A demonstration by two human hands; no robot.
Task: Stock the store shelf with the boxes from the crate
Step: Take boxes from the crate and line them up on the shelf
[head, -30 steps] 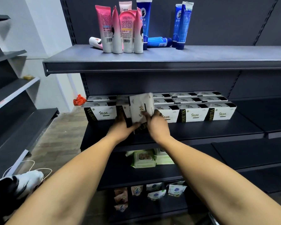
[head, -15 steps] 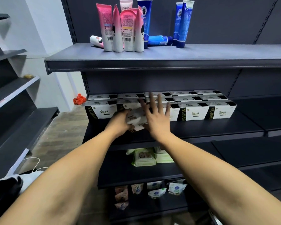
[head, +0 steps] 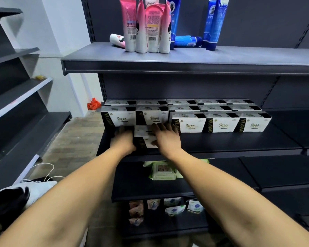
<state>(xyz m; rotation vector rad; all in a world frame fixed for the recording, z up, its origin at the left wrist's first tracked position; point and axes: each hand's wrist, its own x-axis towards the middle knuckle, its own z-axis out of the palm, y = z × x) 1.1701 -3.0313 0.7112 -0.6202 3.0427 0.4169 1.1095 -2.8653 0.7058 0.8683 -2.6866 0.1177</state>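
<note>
Your right hand [head: 165,139] presses straight fingers on a white box [head: 143,133]; your left hand [head: 123,139] touches it, its grip blurred beyond telling. Shelved boxes [head: 221,123] beside it read "YUJIAO".

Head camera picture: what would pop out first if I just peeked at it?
First, the left hand and right hand reaching in at the centre, with a white box between them on the middle shelf. Just behind it sit neat rows of white-and-black boxes. Up on the top shelf, the pink tubes and blue tubes stand out brightly.
</note>
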